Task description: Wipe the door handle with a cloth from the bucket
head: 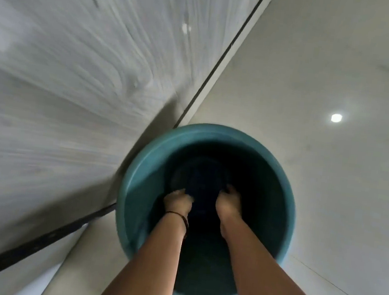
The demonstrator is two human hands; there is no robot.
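A teal plastic bucket stands on the pale floor below me, and both my arms reach down into it. At its dark bottom lies a dark blue cloth. My left hand, with a thin dark band on the wrist, has its fingers curled on the cloth's left edge. On the cloth's right edge, my right hand is closed. The door handle is out of view.
A pale wood-grain door or panel, blurred by motion, fills the left side. A dark gap runs along its edge down to the bucket. Glossy pale floor tiles lie to the right, with a lamp's reflection.
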